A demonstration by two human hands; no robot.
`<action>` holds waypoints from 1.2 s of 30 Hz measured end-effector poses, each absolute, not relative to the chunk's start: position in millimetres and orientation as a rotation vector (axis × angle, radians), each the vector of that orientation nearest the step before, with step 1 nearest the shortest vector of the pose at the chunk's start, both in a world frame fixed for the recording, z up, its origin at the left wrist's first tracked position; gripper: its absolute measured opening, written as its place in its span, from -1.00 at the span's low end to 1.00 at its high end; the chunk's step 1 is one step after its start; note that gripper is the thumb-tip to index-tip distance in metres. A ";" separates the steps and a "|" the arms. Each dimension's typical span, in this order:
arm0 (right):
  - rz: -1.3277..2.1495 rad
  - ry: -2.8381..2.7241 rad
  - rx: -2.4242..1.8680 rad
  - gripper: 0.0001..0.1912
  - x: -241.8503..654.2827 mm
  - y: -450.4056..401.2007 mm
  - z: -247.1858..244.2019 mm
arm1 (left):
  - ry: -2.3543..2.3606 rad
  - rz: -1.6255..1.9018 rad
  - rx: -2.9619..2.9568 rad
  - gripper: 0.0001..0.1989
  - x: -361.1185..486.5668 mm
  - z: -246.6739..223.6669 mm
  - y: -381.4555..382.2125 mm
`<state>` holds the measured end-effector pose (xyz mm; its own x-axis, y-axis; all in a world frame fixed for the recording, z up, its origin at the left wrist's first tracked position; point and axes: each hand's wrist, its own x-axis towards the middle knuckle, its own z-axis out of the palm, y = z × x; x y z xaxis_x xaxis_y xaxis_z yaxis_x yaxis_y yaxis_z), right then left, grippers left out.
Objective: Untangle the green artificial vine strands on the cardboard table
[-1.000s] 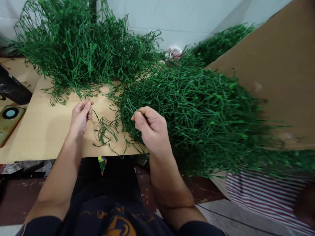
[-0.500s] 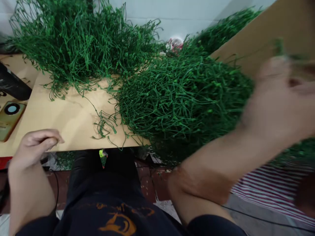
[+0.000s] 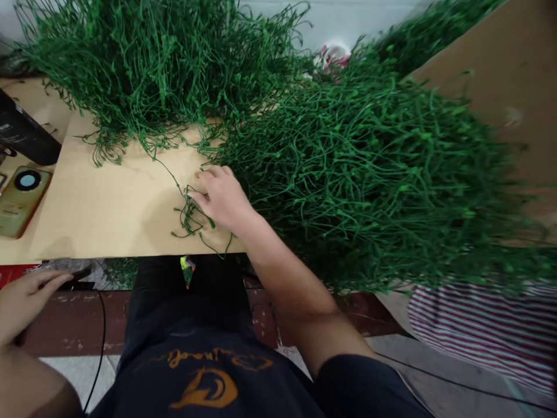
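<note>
My right hand [image 3: 223,198] is over the cardboard surface [image 3: 104,203], at the right edge of a small loose cluster of green stems [image 3: 188,217]. A gap shows between its thumb and bent fingers, and nothing is visible in it. Right beside it rises a big mound of thin green stems [image 3: 348,168]. Below the board's front edge at the far left is my left hand [image 3: 30,299], thumb and fingers pressed together. Its fingertips meet a small dark object [image 3: 81,274]; what they pinch is unclear.
Another tall heap of green stems [image 3: 156,69] stands at the back left. A phone [image 3: 24,200] and a black bottle [image 3: 26,130] lie at the left. An upright cardboard sheet [image 3: 513,104] is at the right, above a striped cloth [image 3: 483,331]. A cable [image 3: 103,337] hangs lower left.
My right hand has come from the far right to the small cluster, with no stems visible in it now. My left hand has dropped down and left, off the board's edge.
</note>
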<state>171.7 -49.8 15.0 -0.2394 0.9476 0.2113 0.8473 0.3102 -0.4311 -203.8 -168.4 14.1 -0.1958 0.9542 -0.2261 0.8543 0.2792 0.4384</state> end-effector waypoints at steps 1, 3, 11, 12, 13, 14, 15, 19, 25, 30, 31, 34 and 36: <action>0.340 -2.192 -1.623 -0.67 164.1 -44.6 7.6 | 2.113 0.272 1.603 -0.87 -196.3 20.9 -167.4; 0.404 -2.224 -1.636 -0.75 155.1 -37.4 -0.4 | 2.048 0.356 1.611 -0.86 -172.7 32.9 -162.0; 1.013 -1.579 -1.336 -0.85 147.8 -23.9 11.7 | 1.352 0.991 1.662 -0.66 -44.4 8.1 -97.5; 1.085 -1.477 -1.283 -0.83 147.1 -23.7 13.1 | 1.283 1.037 1.596 -0.58 -31.5 2.4 -88.5; 1.147 -1.391 -1.239 -0.81 146.5 -24.0 13.9 | 1.222 1.070 1.526 -0.53 -20.2 -2.1 -80.6; 1.195 -1.323 -1.205 -0.78 146.1 -24.6 14.0 | 1.160 1.089 1.457 -0.52 -10.6 -5.5 -73.9; 1.224 -1.268 -1.184 -0.75 145.8 -25.4 13.7 | 1.107 1.088 1.390 -0.53 -2.7 -7.7 -68.7; 1.269 -1.125 -1.177 -0.70 145.8 -27.9 10.1 | 1.043 1.098 1.146 -0.73 11.7 -10.0 -60.8; 1.348 -1.023 -1.162 -0.67 144.4 -26.9 12.2 | 1.101 1.138 1.007 -0.73 10.9 -10.9 -63.0; 1.532 -1.136 -1.160 -0.61 147.8 -28.8 16.9 | 1.077 1.121 1.064 -0.71 11.2 -12.2 -64.5; 1.542 -1.176 -1.160 -0.60 148.5 -29.0 16.7 | 1.071 1.118 1.079 -0.71 11.5 -12.2 -65.0; 1.509 -1.207 -1.160 -0.61 147.9 -27.3 14.2 | 1.056 1.121 1.135 -0.66 12.5 -12.6 -66.1; 1.481 -1.155 -1.181 -0.64 145.4 -24.5 11.6 | 1.048 1.116 1.191 -0.61 12.5 -14.0 -66.4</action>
